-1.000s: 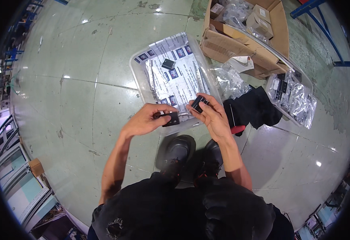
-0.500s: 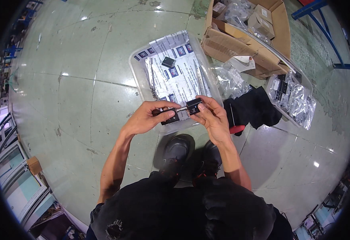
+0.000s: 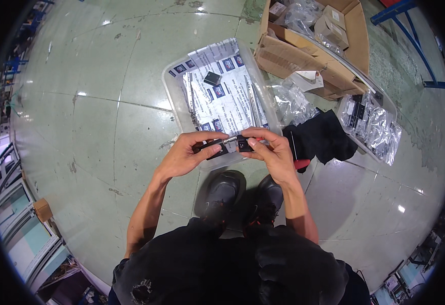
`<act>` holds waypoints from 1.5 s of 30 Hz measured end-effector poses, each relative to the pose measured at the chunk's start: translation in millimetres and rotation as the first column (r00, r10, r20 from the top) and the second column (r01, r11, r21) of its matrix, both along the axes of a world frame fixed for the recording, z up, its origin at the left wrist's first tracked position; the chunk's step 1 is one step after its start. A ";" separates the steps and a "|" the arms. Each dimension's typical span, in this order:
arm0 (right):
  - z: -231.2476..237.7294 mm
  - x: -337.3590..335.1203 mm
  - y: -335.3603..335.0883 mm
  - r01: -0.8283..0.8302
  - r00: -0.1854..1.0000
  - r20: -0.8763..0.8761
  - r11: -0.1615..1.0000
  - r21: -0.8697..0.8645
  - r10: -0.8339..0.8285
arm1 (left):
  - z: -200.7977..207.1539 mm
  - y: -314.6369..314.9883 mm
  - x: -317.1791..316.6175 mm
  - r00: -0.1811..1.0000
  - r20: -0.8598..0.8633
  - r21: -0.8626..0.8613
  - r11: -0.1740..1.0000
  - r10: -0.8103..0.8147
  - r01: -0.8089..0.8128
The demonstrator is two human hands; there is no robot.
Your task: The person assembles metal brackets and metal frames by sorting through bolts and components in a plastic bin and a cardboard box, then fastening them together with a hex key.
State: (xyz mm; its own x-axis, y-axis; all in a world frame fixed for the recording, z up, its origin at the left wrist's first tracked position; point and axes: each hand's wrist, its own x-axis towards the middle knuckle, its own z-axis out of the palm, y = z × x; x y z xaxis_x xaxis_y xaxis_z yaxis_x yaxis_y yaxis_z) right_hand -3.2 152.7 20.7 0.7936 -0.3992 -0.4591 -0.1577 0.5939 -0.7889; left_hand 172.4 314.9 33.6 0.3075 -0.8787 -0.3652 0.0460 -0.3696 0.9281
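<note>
- At the far left edge of the frame, curved by the lens, stand framed panels (image 3: 10, 170) and a small brown box (image 3: 45, 211) on the pale green floor (image 3: 90, 132).
- Left of centre, the left hand (image 3: 181, 156) is closed around a flat black block (image 3: 211, 148), thumb on top and fingers curled under it.
- A short silvery pin (image 3: 230, 139) shows between the two pieces at the middle of the frame; whether it is seated in either one cannot be told.
- Just right of centre, the right hand (image 3: 273, 152) pinches a second small black block (image 3: 243, 144) between thumb and forefinger, held close against the first, almost touching.
- Both hands hover over the near rim of a clear plastic tub (image 3: 174, 104) in the upper middle, lined with printed paper; one more loose black piece (image 3: 212, 78) lies in its far part.
- Directly below the hands, two black shoes (image 3: 221, 190) stand on the floor, and the person's dark clothing fills the bottom centre.
- Right of the tub lie crumpled clear plastic bags (image 3: 291, 104), then a black cloth (image 3: 326, 134) with a red-handled tool (image 3: 299, 163) at its lower edge.
- At upper right sits an open cardboard box (image 3: 309, 58) holding smaller cartons and bagged parts.
- Further right, a second clear tray (image 3: 372, 124) is packed with shiny bagged parts, and a blue metal frame (image 3: 410, 46) crosses the top right corner.
</note>
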 end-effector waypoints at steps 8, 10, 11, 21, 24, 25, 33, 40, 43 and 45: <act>-4.7 -8.0 -8.2 -0.022 0.999 0.042 0.999 0.048 0.020 | -4.2 2.5 -1.7 0.996 -0.071 0.098 0.994 0.054 -0.047; -7.9 -7.0 -7.7 0.075 0.996 0.041 0.983 0.171 -0.083 | -4.8 1.4 -7.2 0.973 -0.176 0.153 0.981 0.147 -0.121; -10.8 -6.2 -6.3 0.072 0.996 0.043 0.983 0.171 -0.081 | -5.3 0.6 -11.0 0.931 -0.271 0.218 0.958 0.243 -0.186; -19.0 1.9 24.1 0.138 0.990 -0.036 0.990 0.027 -0.137 | -29.1 -10.9 -33.7 0.271 -0.724 0.203 0.571 0.635 -0.795; -17.7 4.6 37.4 0.156 0.987 -0.014 0.985 -0.069 -0.158 | -26.9 -14.4 -32.8 0.282 -0.702 0.154 0.526 0.654 -0.836; -17.3 5.3 40.1 0.139 0.990 -0.007 0.987 -0.085 -0.140 | -25.2 -14.7 -32.8 0.291 -0.700 0.129 0.517 0.652 -0.846; -10.0 13.1 46.4 0.161 0.987 0.034 0.953 -0.257 -0.158 | -26.2 -13.9 -42.1 0.352 -0.689 0.076 0.545 0.634 -0.835; -12.5 15.9 39.5 0.040 0.997 -0.059 0.977 -0.208 -0.053 | -26.6 -12.6 -45.9 0.414 -0.653 0.003 0.548 0.634 -0.836; -32.6 15.8 41.0 0.054 0.998 0.025 0.996 -0.066 -0.052 | -15.4 -20.3 -51.1 0.510 -0.564 -0.096 0.562 0.649 -0.821; -38.1 17.1 46.2 0.077 0.994 0.085 0.993 -0.088 -0.070 | -11.5 -18.4 -52.2 0.597 -0.441 -0.145 0.603 0.670 -0.784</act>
State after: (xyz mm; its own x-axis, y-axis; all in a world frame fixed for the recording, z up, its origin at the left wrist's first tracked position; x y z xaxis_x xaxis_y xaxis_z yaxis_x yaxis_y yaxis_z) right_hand 13.8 198.9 -17.4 0.7939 -0.4949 -0.3533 -0.0493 0.5267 -0.8486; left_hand 120.2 296.5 22.1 0.8110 -0.4818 -0.3320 0.4742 0.2088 0.8553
